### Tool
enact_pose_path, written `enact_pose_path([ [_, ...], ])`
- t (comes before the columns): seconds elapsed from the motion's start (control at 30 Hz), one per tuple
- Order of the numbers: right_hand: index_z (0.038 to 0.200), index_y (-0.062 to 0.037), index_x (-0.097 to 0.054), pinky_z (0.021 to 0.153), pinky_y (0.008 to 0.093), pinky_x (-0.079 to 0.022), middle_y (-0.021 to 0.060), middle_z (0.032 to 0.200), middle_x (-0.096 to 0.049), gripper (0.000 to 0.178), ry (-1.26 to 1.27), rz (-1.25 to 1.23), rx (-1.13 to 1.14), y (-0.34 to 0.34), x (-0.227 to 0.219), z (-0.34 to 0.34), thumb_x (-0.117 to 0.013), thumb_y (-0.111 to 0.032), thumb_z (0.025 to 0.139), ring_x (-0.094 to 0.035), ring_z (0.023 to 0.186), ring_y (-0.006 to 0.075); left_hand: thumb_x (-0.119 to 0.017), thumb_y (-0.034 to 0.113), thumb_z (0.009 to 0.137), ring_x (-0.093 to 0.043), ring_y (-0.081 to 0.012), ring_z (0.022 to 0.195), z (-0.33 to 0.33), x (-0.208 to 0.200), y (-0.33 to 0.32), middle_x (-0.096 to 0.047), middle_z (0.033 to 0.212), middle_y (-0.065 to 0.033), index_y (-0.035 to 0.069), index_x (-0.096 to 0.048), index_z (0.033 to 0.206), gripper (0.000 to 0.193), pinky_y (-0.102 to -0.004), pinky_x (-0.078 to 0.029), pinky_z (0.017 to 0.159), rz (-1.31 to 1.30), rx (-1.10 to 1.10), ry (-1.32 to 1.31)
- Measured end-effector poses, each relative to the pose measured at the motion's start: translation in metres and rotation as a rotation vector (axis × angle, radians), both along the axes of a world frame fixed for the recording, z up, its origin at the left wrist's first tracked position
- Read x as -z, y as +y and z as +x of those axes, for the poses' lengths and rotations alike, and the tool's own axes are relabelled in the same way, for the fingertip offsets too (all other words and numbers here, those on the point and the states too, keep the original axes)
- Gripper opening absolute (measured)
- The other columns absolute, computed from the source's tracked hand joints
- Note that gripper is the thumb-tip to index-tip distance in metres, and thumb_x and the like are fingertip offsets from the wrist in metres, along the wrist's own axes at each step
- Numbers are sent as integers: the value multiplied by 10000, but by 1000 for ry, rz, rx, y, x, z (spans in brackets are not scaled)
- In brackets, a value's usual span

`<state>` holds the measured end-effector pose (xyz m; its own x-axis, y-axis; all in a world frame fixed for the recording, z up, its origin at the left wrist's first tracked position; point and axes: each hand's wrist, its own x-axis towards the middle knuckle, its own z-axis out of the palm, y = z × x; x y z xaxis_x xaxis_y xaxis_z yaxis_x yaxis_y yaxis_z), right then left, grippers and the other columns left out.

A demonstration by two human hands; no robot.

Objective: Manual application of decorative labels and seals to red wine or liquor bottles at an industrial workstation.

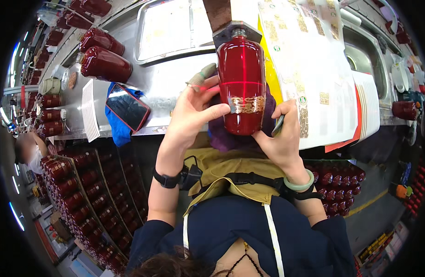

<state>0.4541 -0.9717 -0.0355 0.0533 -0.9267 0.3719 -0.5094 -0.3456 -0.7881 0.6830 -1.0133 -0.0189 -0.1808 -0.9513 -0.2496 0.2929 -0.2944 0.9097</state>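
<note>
A glossy red glass bottle (242, 60) lies in front of me, its clear neck toward a dark angled metal support (235, 28). A gold patterned decal (247, 105) sits across its lower part, and red light lines cross the glass. My left hand (190, 110) grips the bottle's left side, the thumb at the decal's left end; a pale covering (202, 77) is on one fingertip. My right hand (282, 141) is closed on a small dark flat piece (278, 125), its kind unclear, with the thumb near the bottle's base. Purple cloth (218, 134) shows beneath the bottle.
Sheets of gold decals (321, 69) cover the right of the metal table, before a sink (367, 57). On the left are a phone (128, 106) on blue cloth, red bottles (105, 64) and a metal tray (143, 32). Racks of bottles (90, 198) stand below; another person (31, 147) is far left.
</note>
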Motion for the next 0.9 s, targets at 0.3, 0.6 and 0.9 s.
enact_pose_path([
  [0.3,1018,-72,-437,763,384,-438,105,939,-466,609,68,-98,-76,1,2,1,-926,3,662,-506,854,292,-843,85,907,-574,-67,893,-29,-13,33,-575,1022,13,-12,-522,1465,651,-246,-492,847,-183,-184,-382],
  [0.6,1030,-126,-458,654,211,-333,-58,917,-398,432,-870,449,-156,-5,-8,-6,-863,-58,899,-376,758,36,-665,-50,991,-563,-67,970,-46,-43,40,-545,1013,19,8,-497,1511,549,-245,-474,946,-249,-152,-184],
  [0.9,978,-93,-507,639,227,-312,-77,798,-394,305,-560,589,-63,-25,-14,-2,-772,-241,1011,-346,730,38,-599,-93,990,-526,-53,907,-48,-37,36,-497,1030,8,12,-458,1523,561,-215,-470,833,-247,-239,-216],
])
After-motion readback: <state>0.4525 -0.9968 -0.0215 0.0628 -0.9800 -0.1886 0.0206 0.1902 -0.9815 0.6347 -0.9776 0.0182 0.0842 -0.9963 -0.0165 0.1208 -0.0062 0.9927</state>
